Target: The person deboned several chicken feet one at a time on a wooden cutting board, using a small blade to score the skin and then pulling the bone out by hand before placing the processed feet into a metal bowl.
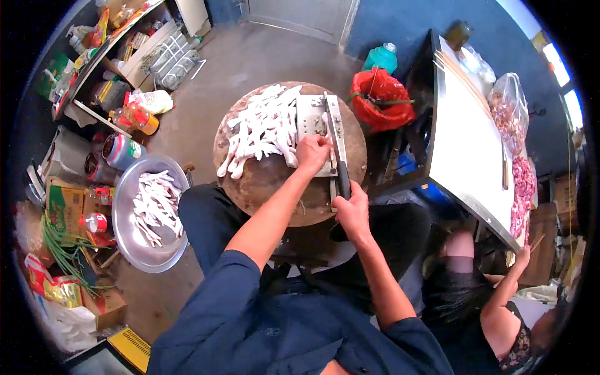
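Note:
A round wooden chopping block (262, 199) stands before my knees. Pale chicken feet (267, 124) lie heaped across its left half. To their right sits a metal lever cutter (309, 104) with a perforated base plate and a long hinged blade. My right hand (354, 211) is wrapped around the cutter's black handle (344, 178), low and close to the plate. Over the plate, my left hand (313, 153) pinches a chicken foot (326, 126) lying lengthwise along the blade. The fingers and blade partly hide that foot.
At my left stands a metal basin (123, 211) with more chicken feet. A red plastic bag (375, 119) hangs open beyond the block. Skewers (461, 79) and meat (521, 197) lie on the white table (459, 150) at right, beside a seated person (499, 300).

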